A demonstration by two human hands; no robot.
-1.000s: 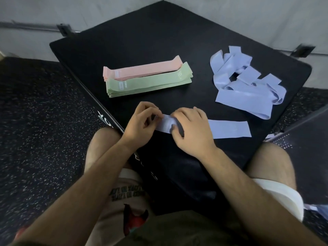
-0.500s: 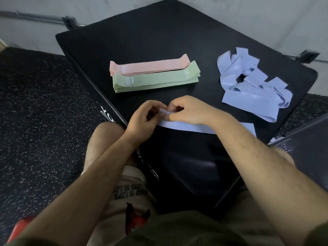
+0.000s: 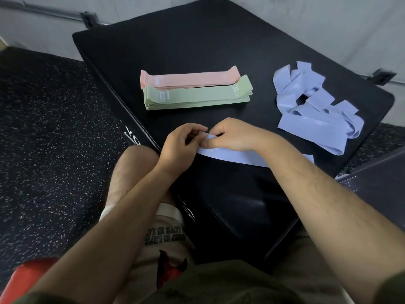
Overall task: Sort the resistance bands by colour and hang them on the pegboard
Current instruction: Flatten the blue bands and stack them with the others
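A flat lavender band (image 3: 236, 156) lies along the near edge of the black padded box (image 3: 197, 40). My left hand (image 3: 179, 145) and my right hand (image 3: 232, 137) both pinch its left end, fingertips close together. Behind them sits a neat stack of green bands (image 3: 197, 97), with a stack of pink bands (image 3: 188, 79) just beyond and touching it. A loose tangle of lavender bands (image 3: 315, 106) lies at the box's right side. No pegboard is in view.
The box stands in a corner against grey walls (image 3: 285, 23). Dark speckled rubber floor (image 3: 48, 128) spreads to the left. My knees flank the box's near corner. A red object (image 3: 28, 275) shows at the bottom left. A dark perforated surface (image 3: 377, 181) sits at the right.
My right hand has shifted from lying flat on the band's middle to pinching its left end beside my left hand. The view has tilted slightly; the stacks have not moved.
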